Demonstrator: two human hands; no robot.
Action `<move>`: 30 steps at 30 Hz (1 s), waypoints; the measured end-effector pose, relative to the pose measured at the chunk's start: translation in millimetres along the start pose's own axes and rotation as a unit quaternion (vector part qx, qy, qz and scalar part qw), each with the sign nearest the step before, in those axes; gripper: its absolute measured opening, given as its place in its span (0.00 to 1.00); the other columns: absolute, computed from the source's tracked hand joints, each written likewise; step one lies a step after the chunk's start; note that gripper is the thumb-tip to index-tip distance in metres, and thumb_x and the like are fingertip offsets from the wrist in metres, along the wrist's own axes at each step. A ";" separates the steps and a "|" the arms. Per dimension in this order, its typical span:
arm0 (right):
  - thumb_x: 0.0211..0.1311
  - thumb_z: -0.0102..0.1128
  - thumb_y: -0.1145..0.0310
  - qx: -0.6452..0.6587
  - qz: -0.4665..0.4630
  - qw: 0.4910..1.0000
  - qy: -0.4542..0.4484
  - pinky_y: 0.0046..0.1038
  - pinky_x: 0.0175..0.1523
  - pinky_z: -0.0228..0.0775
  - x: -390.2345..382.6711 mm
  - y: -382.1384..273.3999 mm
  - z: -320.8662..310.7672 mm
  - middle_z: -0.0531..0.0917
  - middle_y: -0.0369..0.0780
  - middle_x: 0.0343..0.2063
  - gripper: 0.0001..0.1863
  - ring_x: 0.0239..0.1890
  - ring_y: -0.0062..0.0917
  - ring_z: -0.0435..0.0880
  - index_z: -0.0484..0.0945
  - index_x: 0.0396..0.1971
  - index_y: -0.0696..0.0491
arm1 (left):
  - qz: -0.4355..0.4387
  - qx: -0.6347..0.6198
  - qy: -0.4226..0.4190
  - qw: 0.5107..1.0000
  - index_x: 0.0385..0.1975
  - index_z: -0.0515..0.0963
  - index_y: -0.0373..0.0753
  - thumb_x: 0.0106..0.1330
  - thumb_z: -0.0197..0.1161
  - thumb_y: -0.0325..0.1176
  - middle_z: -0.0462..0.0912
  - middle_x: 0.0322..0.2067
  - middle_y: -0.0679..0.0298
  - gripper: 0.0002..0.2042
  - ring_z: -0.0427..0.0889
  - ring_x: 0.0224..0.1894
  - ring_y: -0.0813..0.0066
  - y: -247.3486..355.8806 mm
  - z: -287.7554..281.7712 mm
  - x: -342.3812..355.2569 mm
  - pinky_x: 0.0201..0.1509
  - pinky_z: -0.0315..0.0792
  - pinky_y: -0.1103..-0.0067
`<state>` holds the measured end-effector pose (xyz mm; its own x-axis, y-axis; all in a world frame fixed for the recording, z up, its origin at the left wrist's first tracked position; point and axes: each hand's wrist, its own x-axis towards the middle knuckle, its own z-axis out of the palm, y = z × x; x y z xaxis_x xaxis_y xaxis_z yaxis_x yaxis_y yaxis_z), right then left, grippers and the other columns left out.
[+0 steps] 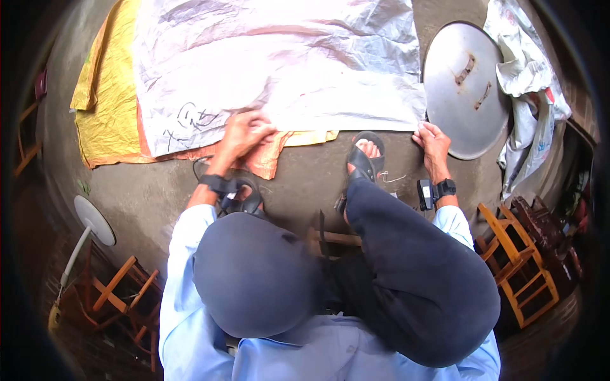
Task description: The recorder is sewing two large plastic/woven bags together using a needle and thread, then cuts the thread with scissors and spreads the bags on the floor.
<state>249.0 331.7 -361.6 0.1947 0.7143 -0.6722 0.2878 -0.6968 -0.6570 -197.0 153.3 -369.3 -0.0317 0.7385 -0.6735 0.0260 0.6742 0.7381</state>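
A large white woven plastic sack (pixel 279 70) lies spread out in front of me, creased, with dark handwriting near its left corner. My left hand (pixel 244 134) is closed on its near edge, left of the middle, thumb and fingers pinched together. Over at the near right corner, my right hand (pixel 433 145) pinches the same sack between thumb and fingers. Beneath the white sack, a yellow sack (pixel 109 120) shows at the left, and an orange-edged piece (pixel 267 160) sticks out below my left hand.
A round metal lid (pixel 470 127) with rusty handles lies on the concrete floor (pixel 305 171) right of the sack. Beyond it are crumpled white sacks (pixel 524 76). Wooden stools (pixel 518 260) stand at the right, others (pixel 124 286) at the left near a round-headed pole (pixel 76 254).
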 end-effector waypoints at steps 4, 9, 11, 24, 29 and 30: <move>0.62 0.65 0.76 0.010 0.000 1.000 -0.006 0.20 0.36 0.83 5.2 5.3 -3.0 0.84 0.42 0.34 0.14 0.31 0.22 0.85 0.79 0.45 0.66 | -0.020 0.039 0.122 0.992 0.37 0.80 0.33 0.65 0.66 0.29 0.86 0.28 0.62 0.06 0.85 0.30 0.80 -26.9 -74.0 -32.1 0.35 0.80 0.84; 0.63 0.64 0.76 0.003 -0.006 1.000 -0.003 0.20 0.37 0.84 9.5 6.3 -5.8 0.84 0.43 0.35 0.15 0.31 0.22 0.85 0.78 0.47 0.67 | 0.025 0.096 0.229 0.968 0.36 0.81 0.34 0.66 0.65 0.29 0.83 0.27 0.68 0.06 0.79 0.30 0.85 -39.8 -129.9 -61.5 0.35 0.74 0.85; 0.63 0.64 0.76 0.011 -0.008 1.000 -0.003 0.20 0.38 0.84 10.7 6.7 -3.3 0.84 0.43 0.35 0.15 0.31 0.22 0.85 0.78 0.47 0.67 | 0.047 0.144 0.220 0.964 0.35 0.82 0.36 0.65 0.64 0.33 0.82 0.26 0.69 0.07 0.78 0.29 0.84 -19.8 -93.9 -56.8 0.34 0.74 0.83; 0.62 0.65 0.75 0.004 -0.008 1.000 -0.004 0.21 0.38 0.84 3.2 3.7 1.2 0.84 0.42 0.34 0.14 0.32 0.22 0.85 0.78 0.46 0.67 | 0.146 0.187 -0.065 0.969 0.42 0.80 0.32 0.66 0.63 0.30 0.85 0.29 0.60 0.10 0.83 0.32 0.77 34.6 68.2 21.4 0.38 0.77 0.77; 0.63 0.64 0.75 -0.004 -0.019 1.000 -0.008 0.22 0.39 0.84 5.0 5.0 -4.2 0.84 0.43 0.36 0.16 0.33 0.23 0.85 0.77 0.48 0.67 | 0.102 0.082 0.011 0.991 0.43 0.80 0.31 0.66 0.64 0.29 0.84 0.29 0.66 0.10 0.81 0.31 0.82 20.2 54.5 -8.6 0.37 0.77 0.81; 0.63 0.64 0.75 -0.006 -0.022 1.000 -0.010 0.22 0.38 0.84 6.1 7.3 -8.1 0.84 0.43 0.36 0.16 0.33 0.23 0.85 0.77 0.48 0.67 | 0.094 0.079 0.016 0.992 0.43 0.80 0.31 0.66 0.64 0.29 0.83 0.28 0.66 0.10 0.80 0.30 0.83 23.3 51.2 -21.1 0.37 0.76 0.82</move>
<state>259.9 331.5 -367.7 0.1635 0.7427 -0.6494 0.3074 -0.6638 -0.6818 -144.7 153.8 -339.9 -0.0431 0.8530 -0.5201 0.1912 0.5180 0.8337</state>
